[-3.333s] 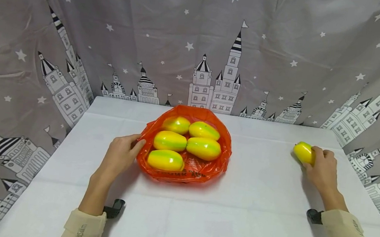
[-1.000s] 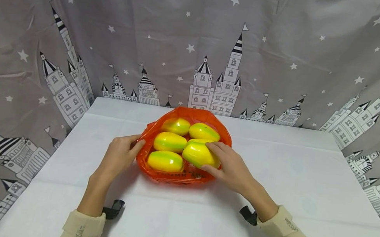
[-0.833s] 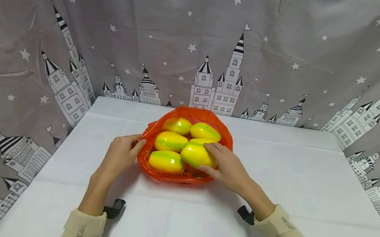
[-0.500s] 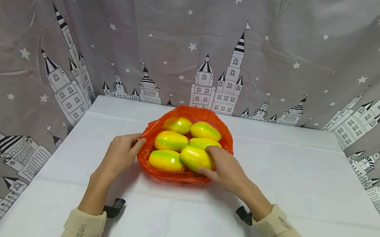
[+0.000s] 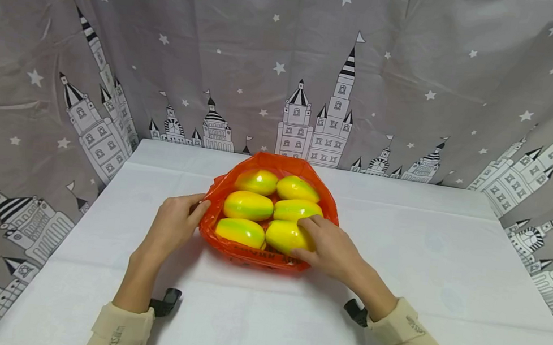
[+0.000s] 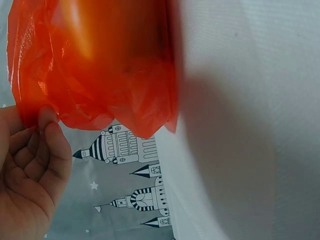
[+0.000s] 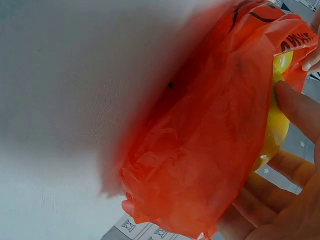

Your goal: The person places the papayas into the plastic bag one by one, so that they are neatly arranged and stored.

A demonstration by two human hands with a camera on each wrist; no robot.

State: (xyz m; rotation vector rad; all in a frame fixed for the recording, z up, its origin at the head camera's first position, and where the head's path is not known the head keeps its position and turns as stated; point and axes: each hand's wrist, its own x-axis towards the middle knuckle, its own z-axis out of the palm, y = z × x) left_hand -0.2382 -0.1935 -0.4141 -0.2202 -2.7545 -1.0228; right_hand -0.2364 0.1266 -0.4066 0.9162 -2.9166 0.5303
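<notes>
An opened red plastic bag (image 5: 259,257) stands on the white-covered table, holding several glossy yellow-green, papaya-like fruits in two columns. My left hand (image 5: 173,222) pinches the bag's left rim between thumb and fingers; the left wrist view shows the crumpled red film (image 6: 90,95) at the fingertips. Over the bag's right front edge reaches my right hand (image 5: 333,250), gripping the front right papaya-like fruit (image 5: 283,237), which lies low among the others. In the right wrist view, thumb and fingers span that yellow fruit (image 7: 276,125), partly hidden by the bag wall.
The white tablecloth (image 5: 259,324) extends around the bag on both sides and in front. Behind hangs a grey curtain (image 5: 209,45) printed with castles and stars. A black wrist device (image 5: 166,302) shows at the left forearm, another (image 5: 356,312) at the right.
The right hand has brought the fruit from the table's right side into the bag and lowered it into the front right spot. The left hand has stayed on the rim.
</notes>
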